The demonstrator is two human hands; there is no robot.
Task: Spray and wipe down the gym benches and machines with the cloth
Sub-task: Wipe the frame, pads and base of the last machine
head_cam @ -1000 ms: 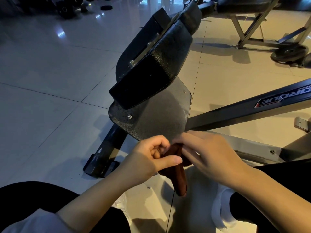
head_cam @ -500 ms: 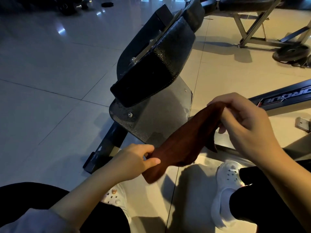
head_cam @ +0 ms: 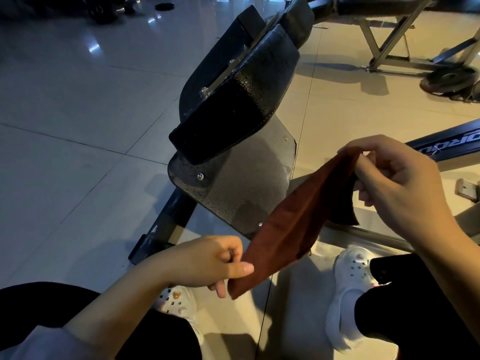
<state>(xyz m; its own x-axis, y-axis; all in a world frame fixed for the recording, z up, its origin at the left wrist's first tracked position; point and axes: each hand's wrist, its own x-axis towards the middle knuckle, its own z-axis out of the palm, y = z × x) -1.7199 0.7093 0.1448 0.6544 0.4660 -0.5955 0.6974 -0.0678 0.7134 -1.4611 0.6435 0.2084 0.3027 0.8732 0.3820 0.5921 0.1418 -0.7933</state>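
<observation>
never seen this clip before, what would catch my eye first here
A rust-brown cloth stretched low in the middle, pinched by the left hand at its lower end and the right hand at its upper end. Behind it, the black padded bench tilts up over pale floor tiles.

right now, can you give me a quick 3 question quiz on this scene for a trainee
1. True or false: the brown cloth is pressed flat on the black bench pad.
2. Which hand pinches the cloth's lower end? A) left hand B) right hand C) neither
3. Fill in: the person's shoes are ____ clogs.

Key:
1. False. The cloth is stretched in the air between both hands, in front of the textured metal plate.
2. A. The left hand pinches the lower end; the right hand grips the upper end.
3. white
</observation>
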